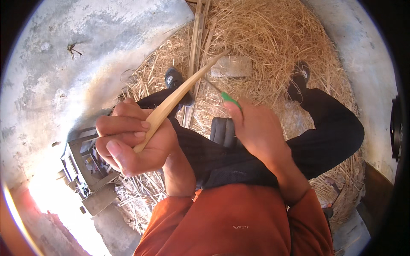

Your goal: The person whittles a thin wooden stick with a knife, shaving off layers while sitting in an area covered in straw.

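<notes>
A pale, smoothly shaved wooden stick [177,94] slants up and to the right, its far end narrowing to a tip. My left hand [134,136] is closed around its thick lower end. In my right hand [260,130] is a green-handled knife [231,100], its handle mostly covered by my fingers. The thin dark blade points up and left toward the stick's middle; I cannot tell whether it touches the wood.
Straw-like shavings [265,25] spread over the floor around my legs. Long wooden strips [196,42] lie beyond my left shoe [174,78], near a flat block [232,67]. An open grey box [92,164] with small items stands at left, beside a pale wall [55,85].
</notes>
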